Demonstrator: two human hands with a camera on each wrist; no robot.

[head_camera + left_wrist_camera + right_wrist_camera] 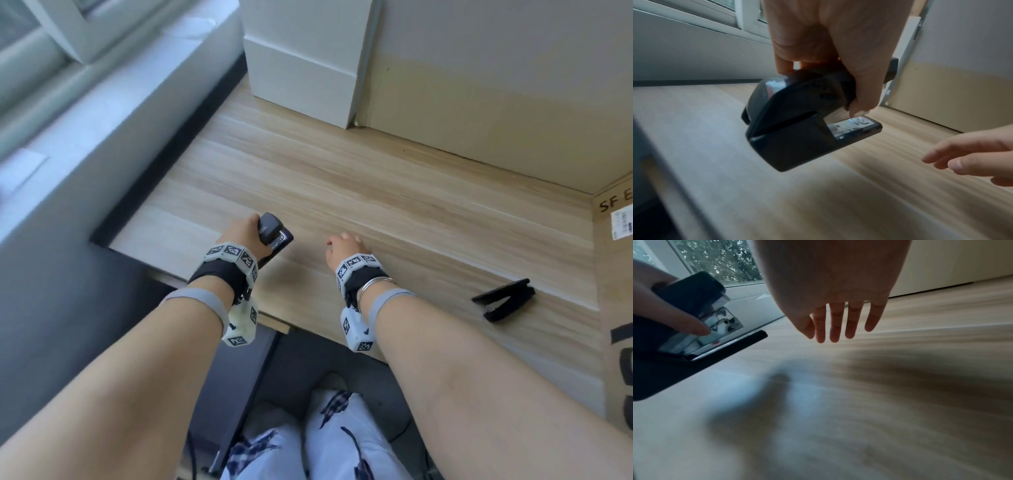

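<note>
My left hand (245,231) grips a black stapler (274,234) from above and holds it just above the wooden desk (376,192). In the left wrist view the stapler (797,129) hangs tilted, its metal staple channel showing beside my thumb. The stapler (684,337) fills the left of the right wrist view. My right hand (344,246) hovers over the desk to the right of the stapler, holding nothing. Its fingers (835,322) are straight and slightly spread, pointing down at the wood. A second black stapler (503,299) lies on the desk at the right, apart from both hands.
A cardboard box (616,274) stands at the desk's right edge. A white block (305,68) sits at the back against the wall. A window sill (85,120) runs along the left, and my knees (308,445) are below the front edge.
</note>
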